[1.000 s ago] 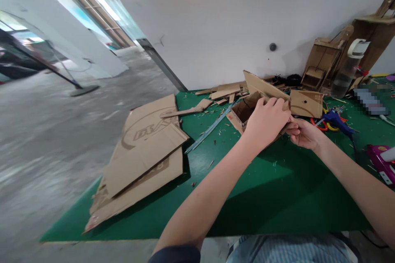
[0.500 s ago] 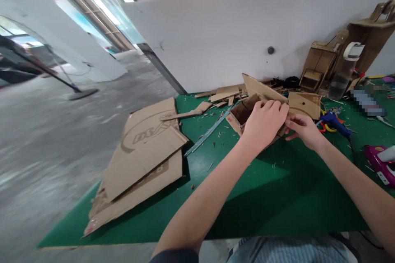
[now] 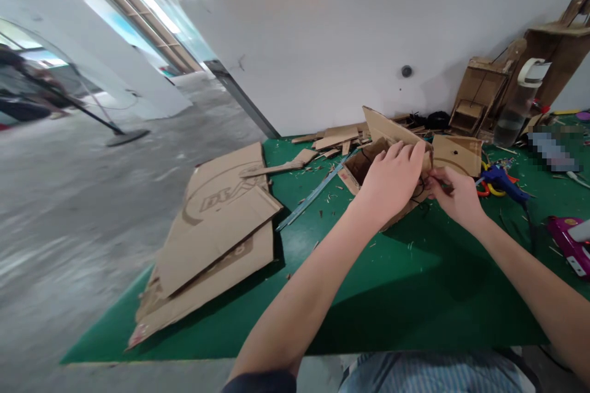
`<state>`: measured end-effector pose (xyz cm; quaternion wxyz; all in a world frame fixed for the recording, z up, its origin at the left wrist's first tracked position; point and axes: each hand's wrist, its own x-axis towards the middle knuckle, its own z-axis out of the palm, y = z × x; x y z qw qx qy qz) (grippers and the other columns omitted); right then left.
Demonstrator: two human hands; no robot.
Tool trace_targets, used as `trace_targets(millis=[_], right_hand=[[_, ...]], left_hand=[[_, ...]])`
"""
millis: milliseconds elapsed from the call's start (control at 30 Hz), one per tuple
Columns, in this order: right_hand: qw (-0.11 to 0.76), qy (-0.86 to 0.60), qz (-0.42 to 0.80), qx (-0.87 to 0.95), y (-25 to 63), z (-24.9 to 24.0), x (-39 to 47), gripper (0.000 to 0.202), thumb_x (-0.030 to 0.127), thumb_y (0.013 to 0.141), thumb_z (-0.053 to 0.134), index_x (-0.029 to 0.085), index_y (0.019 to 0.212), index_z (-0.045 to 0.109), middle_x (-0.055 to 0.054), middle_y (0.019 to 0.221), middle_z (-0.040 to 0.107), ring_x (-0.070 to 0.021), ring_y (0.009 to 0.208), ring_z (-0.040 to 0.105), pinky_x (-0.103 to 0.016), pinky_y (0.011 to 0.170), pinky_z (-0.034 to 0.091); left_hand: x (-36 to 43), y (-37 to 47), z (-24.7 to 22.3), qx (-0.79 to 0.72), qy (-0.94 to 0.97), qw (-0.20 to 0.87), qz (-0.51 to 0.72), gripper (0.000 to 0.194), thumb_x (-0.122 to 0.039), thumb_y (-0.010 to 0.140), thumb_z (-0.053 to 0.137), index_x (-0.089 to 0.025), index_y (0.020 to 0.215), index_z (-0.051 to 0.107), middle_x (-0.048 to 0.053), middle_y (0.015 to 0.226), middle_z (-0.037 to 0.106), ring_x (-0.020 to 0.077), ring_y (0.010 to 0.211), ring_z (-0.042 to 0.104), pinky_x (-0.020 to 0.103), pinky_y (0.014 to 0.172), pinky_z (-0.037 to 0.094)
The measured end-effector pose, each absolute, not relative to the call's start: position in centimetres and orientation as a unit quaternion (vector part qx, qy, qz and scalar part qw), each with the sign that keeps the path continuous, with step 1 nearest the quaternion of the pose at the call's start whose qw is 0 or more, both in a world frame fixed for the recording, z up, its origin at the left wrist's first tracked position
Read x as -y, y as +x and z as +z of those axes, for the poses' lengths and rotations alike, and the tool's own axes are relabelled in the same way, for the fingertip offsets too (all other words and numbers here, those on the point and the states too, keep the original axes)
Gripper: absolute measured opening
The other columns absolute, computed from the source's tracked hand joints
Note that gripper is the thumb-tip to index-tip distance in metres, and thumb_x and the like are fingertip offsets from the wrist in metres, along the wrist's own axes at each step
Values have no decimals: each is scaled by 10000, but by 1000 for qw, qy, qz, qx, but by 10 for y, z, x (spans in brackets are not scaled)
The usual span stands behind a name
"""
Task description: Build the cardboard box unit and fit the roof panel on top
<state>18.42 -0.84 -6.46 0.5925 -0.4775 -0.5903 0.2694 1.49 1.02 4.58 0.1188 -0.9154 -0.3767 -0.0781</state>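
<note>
An open cardboard box with a raised flap stands on the green table. My left hand lies over the box's right part, its fingers bent over the cardboard edge beneath the flap. At the box's right side my right hand is closed, thumb and fingertips pinched near a thin black cord. What sits between those fingertips is too small to make out. Behind the right hand is a cardboard piece with a small hole.
Large cardboard sheets and a long ruler lie to the left. Cardboard scraps line the wall. To the right are a blue glue gun, scissors, a bottle, a phone and a magenta device.
My left hand has shifted slightly left and its fingers have risen a little. The black cord beside the box shows more now. My right fingertips have drawn closer together.
</note>
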Motion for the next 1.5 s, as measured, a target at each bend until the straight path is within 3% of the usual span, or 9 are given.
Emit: trace_targets(millis=[300, 533, 700, 867, 1000, 1233, 1500], right_hand=[[566, -498, 243, 610, 183, -63, 4, 30, 272, 816, 673, 257, 816, 647, -21, 748, 714, -198, 686, 682, -331, 664, 565], [578, -508, 238, 593, 176, -61, 7, 44, 269, 863, 633, 260, 821, 624, -9, 727, 720, -191, 634, 694, -321, 609, 556], [607, -489, 315, 541, 170, -65, 8, 86, 328, 875, 652, 254, 838, 627, -23, 776, 725, -190, 668, 715, -354, 680, 615], [637, -450, 413, 470, 166, -63, 6, 202, 364, 814, 738, 256, 892, 587, 3, 788, 691, -155, 649, 694, -340, 690, 641], [625, -433, 467, 452, 168, -58, 4, 277, 390, 755, 792, 246, 842, 572, 22, 733, 663, -142, 615, 676, -331, 648, 639], [622, -424, 481, 449, 170, -59, 2, 350, 464, 715, 823, 231, 814, 582, 37, 705, 662, -120, 609, 673, -308, 641, 639], [601, -413, 504, 463, 178, -57, -1, 338, 441, 708, 838, 227, 835, 609, 24, 745, 692, -124, 650, 695, -311, 679, 643]], left_hand=[[-13, 15, 46, 382, -919, 82, -59, 364, -88, 971, 421, -122, 1326, 492, 111, 1266, 658, 266, 999, 697, 362, 725, 540], [-15, 15, 45, 379, -921, 73, -62, 383, -82, 963, 423, -115, 1339, 485, 116, 1279, 653, 274, 1068, 679, 364, 766, 542], [-15, 15, 44, 376, -921, 74, -65, 380, -82, 964, 415, -123, 1336, 481, 115, 1291, 644, 271, 1075, 671, 369, 774, 539], [-16, 14, 43, 368, -925, 67, -70, 284, -110, 964, 441, -132, 1237, 518, 104, 1235, 659, 269, 1067, 663, 358, 776, 534], [-20, 12, 39, 360, -928, 54, -83, 325, -114, 949, 489, -148, 1272, 506, 125, 1333, 631, 262, 1128, 647, 358, 846, 532], [-19, 13, 38, 349, -932, 54, -84, 324, -91, 962, 467, -147, 1279, 505, 134, 1348, 630, 257, 1183, 631, 367, 915, 520], [-18, 13, 38, 353, -931, 32, -86, 323, -130, 989, 460, -145, 1310, 491, 139, 1399, 598, 280, 1233, 608, 389, 940, 524]])
